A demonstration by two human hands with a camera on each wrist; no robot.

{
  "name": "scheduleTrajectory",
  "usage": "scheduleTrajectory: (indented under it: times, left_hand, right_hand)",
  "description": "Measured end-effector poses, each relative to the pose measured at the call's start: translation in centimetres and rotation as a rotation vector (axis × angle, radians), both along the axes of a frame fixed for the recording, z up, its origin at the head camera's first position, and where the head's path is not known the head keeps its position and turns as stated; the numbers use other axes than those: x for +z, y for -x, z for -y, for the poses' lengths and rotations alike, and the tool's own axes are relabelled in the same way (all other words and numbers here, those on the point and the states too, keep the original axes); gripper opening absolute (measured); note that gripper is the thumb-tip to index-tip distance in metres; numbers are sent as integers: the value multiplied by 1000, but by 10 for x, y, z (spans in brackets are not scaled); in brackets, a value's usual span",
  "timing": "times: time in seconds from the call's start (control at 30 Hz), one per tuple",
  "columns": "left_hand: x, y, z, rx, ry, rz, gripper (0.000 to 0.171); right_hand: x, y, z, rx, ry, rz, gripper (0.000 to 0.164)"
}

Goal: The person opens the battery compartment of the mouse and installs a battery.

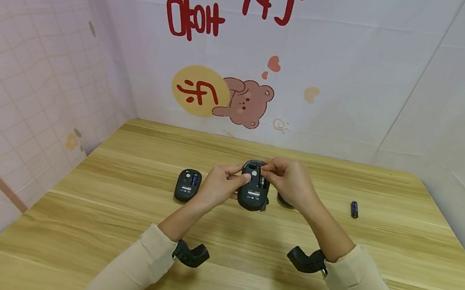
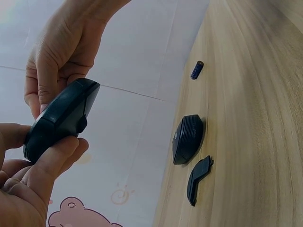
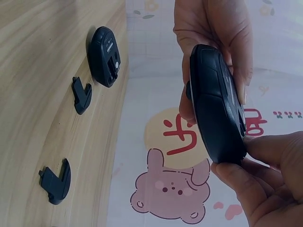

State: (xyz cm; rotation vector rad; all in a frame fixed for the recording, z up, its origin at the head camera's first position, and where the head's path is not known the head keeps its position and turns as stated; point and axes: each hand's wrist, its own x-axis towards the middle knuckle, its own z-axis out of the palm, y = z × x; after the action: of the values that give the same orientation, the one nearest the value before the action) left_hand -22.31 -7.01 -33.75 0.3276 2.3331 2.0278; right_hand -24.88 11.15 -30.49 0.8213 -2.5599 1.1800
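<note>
My left hand grips a dark computer mouse above the table, its underside turned toward the head camera. The battery slot is uncovered, with a battery visible inside. My right hand pinches at the slot's upper end. In the right wrist view, its thumb lies by the underside and its index finger touches the mouse's end; whether it also grips the battery is hidden. A second mouse lies upside down to the left, a blue battery in its open slot.
Partly behind my right hand sits another mouse. A loose battery lies farther right. Two dark battery covers, a nearer one and a farther one, rest on the wooden table. A printed wall covering stands behind the table.
</note>
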Motion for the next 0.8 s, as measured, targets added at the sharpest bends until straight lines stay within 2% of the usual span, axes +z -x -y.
scheduleTrajectory:
  times: [0.8]
  left_hand:
    - [-1, 1, 1, 12, 8, 18, 45]
  right_hand:
    - [-4, -2, 6, -71, 4, -23, 7]
